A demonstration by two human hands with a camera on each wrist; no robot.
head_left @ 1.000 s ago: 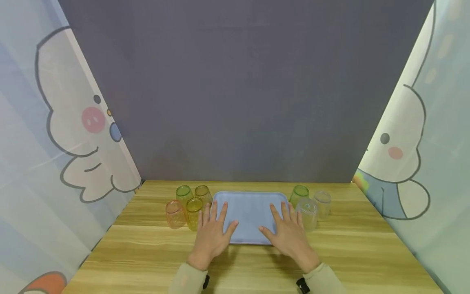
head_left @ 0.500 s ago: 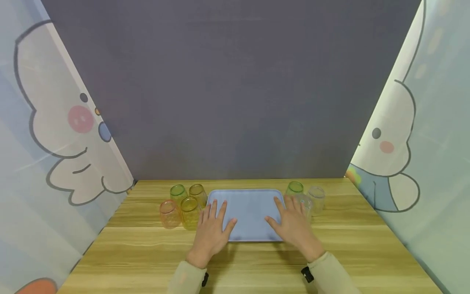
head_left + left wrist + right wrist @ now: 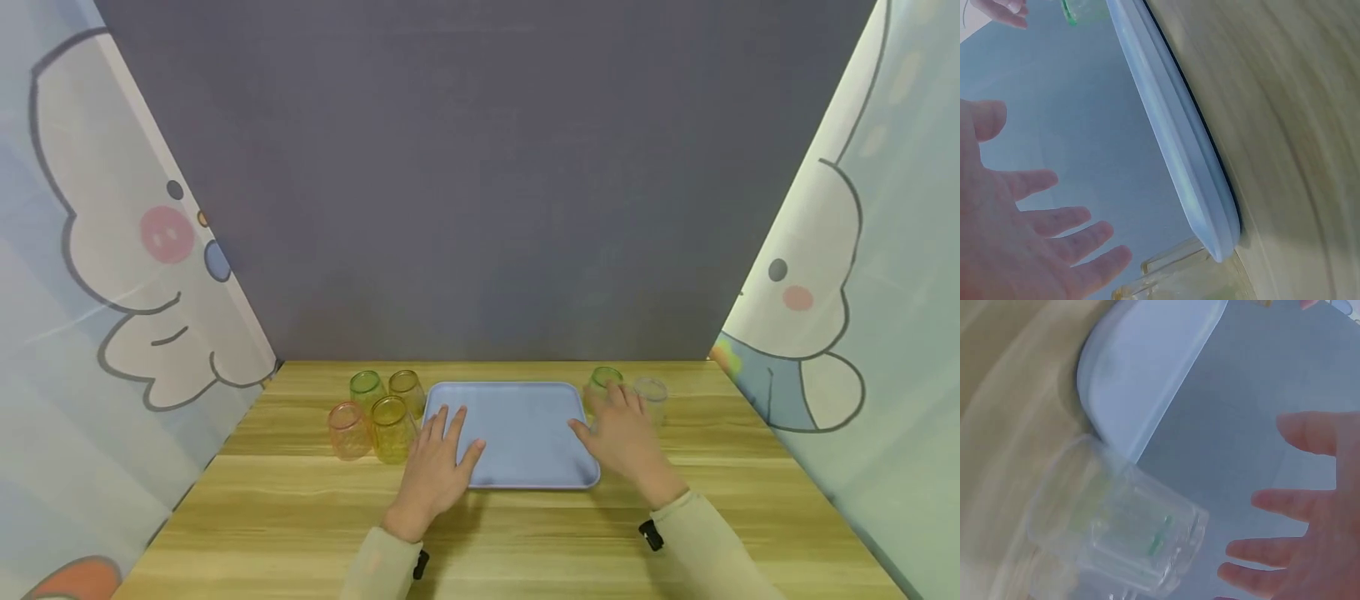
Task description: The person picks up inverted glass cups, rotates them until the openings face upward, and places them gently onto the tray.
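Note:
A light blue tray [image 3: 510,433] lies on the wooden table between two groups of glasses. My left hand [image 3: 431,475] hovers over the tray's front left corner, fingers spread, beside a yellow glass [image 3: 392,433]. My right hand [image 3: 626,437] is held over the right group, fingers extended and apart from the glasses. In the right wrist view a clear glass [image 3: 1141,531] stands below the fingers; the hand mostly covers it in the head view. Behind the fingertips are a green glass [image 3: 604,380] and another clear glass [image 3: 654,397]. Neither hand holds anything.
At the left stand an orange-pink glass [image 3: 349,433], a second green glass [image 3: 366,387] and an amber glass [image 3: 406,390], close to the yellow one. A dark grey panel [image 3: 480,183] rises behind the table. Printed curtains [image 3: 802,250] flank both sides.
My right hand has moved right, off the tray's right part and over the right group of glasses. My left hand has stayed nearly in place. The head view has shifted slightly.

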